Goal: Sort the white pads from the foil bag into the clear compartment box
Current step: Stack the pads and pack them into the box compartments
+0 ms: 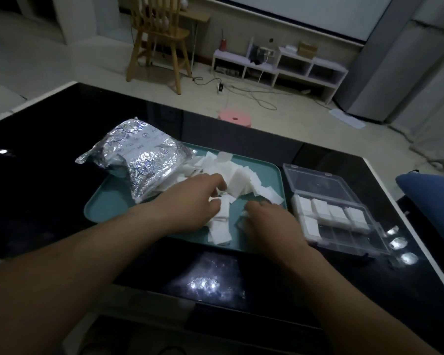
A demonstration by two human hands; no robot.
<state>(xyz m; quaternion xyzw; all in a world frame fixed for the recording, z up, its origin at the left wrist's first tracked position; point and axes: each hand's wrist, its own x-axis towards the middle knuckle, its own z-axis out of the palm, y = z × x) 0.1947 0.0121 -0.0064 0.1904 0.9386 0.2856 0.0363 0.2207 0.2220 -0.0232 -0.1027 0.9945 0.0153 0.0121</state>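
Observation:
A crumpled foil bag (136, 155) lies on the left of a teal tray (108, 203), its mouth spilling a heap of white pads (237, 175) across the tray. My left hand (190, 201) is over the pile, fingers curled round a few pads near the tray's middle. To its right, my right hand (269, 221) rests on the tray's front right, fingers curled on some pads. The clear compartment box (344, 226) stands open right of the tray, with several compartments in its far row holding stacked pads; the near ones look empty.
The tray and box sit on a glossy black table (49, 175) with a white edge. A blue cushion (431, 193) lies at the right edge. Beyond the table are a pink stool (235, 117), a wooden chair (157, 39) and a low white shelf (280, 65).

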